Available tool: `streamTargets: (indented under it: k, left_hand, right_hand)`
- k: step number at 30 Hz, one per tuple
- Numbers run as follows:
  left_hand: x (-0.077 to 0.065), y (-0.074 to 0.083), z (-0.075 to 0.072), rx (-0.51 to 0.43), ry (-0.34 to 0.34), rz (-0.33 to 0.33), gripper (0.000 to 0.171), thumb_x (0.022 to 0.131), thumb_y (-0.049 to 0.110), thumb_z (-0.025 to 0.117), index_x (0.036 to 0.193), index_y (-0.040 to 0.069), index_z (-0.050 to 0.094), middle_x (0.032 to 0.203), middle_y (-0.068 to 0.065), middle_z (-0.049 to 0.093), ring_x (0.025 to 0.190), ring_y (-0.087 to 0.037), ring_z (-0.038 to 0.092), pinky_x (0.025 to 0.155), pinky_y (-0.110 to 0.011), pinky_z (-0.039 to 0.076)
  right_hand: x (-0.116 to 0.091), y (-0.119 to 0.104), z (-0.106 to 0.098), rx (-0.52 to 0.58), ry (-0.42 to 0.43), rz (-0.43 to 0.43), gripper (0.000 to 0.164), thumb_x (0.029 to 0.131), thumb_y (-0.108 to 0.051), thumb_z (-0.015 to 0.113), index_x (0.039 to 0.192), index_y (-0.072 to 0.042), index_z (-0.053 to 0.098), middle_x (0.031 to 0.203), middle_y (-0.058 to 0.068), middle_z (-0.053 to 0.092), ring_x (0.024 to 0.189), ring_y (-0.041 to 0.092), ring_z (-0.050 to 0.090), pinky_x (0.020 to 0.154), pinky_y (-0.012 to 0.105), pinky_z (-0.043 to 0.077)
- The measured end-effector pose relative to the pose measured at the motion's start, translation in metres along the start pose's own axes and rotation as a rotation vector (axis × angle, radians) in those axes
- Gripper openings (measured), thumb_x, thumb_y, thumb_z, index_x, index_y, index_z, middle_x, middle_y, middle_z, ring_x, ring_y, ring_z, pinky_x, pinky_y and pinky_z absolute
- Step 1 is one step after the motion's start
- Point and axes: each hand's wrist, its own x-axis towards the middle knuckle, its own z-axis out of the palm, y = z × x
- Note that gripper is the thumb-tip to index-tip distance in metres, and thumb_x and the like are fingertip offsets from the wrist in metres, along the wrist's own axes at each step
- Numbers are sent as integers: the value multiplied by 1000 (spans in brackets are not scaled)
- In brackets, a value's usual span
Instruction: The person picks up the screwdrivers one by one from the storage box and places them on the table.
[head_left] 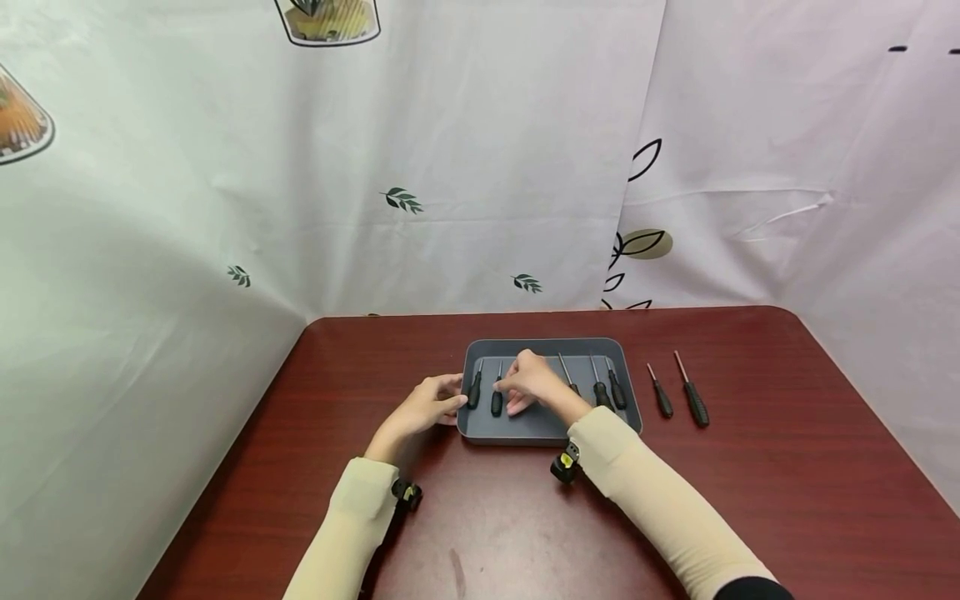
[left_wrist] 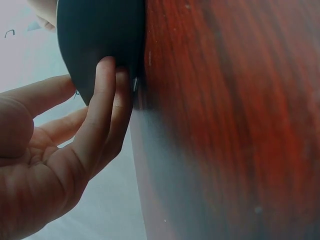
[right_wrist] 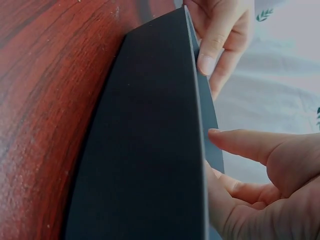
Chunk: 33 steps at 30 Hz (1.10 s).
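Note:
A grey rectangular tray (head_left: 551, 437) lies on the table with several dark-handled screwdrivers in it. My left hand (head_left: 429, 406) grips the tray's left side, thumb over the rim and fingers against the outer wall (left_wrist: 100, 35). Inside the tray, my right hand (head_left: 536, 379) reaches down with an index fingertip at the handle of the second screwdriver (head_left: 497, 403) from the left. Thumb and index finger stand apart in the right wrist view, where the tray wall (right_wrist: 145, 120) partly hides the hand (right_wrist: 280, 185). The leftmost screwdriver (head_left: 475, 390) lies close by the left thumb.
Right of the tray, a shorter screwdriver (head_left: 662, 398) and a longer one (head_left: 695, 403) lie on the reddish-brown table (head_left: 780, 467). More screwdrivers, including one with a thick handle (head_left: 602, 395), fill the tray's right part. White patterned cloth (head_left: 480, 150) hangs behind the table.

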Motion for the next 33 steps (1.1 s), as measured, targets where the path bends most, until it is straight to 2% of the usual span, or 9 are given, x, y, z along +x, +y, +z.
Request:
streamTargets:
  k: [5,9,12,16,21,30,33]
  left_hand:
    - [0,-1,-1,-3,-10,15,52,102,1,55,147,-15,35,114,-28,60,93,-33,68,76,-40,61]
    - [0,-2,-2,-3,-15,17,52,102,1,55,148,-13,35,114,-27,60,93,-32,68,76,-39,61]
    - [1,-3,-3,-6,-21,26,52,102,2,55,148,-13,35,115,-28,59,93,-32,68,76,-39,61]
    - [2,-4,-2,-13,-28,36,52,102,2,55,148,-13,34,115,-29,59,93,-34,68,76,-40,61]
    - [1,-3,-1,-17,-30,30,52,102,2,55,148,-14,34,115,-30,60,92,-34,68,75,-40,61]
    - [0,-2,-2,-18,-26,22,52,102,1,54,148,-13,35,116,-30,60,93,-34,68,76,-39,61]
    - [2,-4,-1,-18,-19,14,52,102,1,54,148,-14,34,116,-30,59,93,-33,68,76,-39,61]
  right_hand:
    - [3,0,4,-109,49,-23,20,88,-6,76,78,8,66,59,16,63,46,22,66,50,34,59]
    - [9,0,10,-222,93,-24,32,86,-12,80,63,1,61,53,11,60,41,18,62,47,31,57]
    - [13,1,15,-250,104,-19,41,86,-14,80,56,-3,55,51,12,58,42,19,63,46,30,56]
    - [15,1,20,-248,124,-2,36,86,-13,81,64,-2,55,51,14,58,44,22,65,46,30,57]
    - [14,-1,25,-325,157,-22,31,84,-16,83,76,2,59,51,13,60,42,21,63,49,27,56]
    - [19,-1,27,-376,180,-17,31,80,-13,86,79,3,60,56,13,60,40,21,62,46,27,55]
    - [21,-1,25,-402,187,-19,29,79,-12,87,76,1,61,56,11,59,41,19,62,52,28,57]
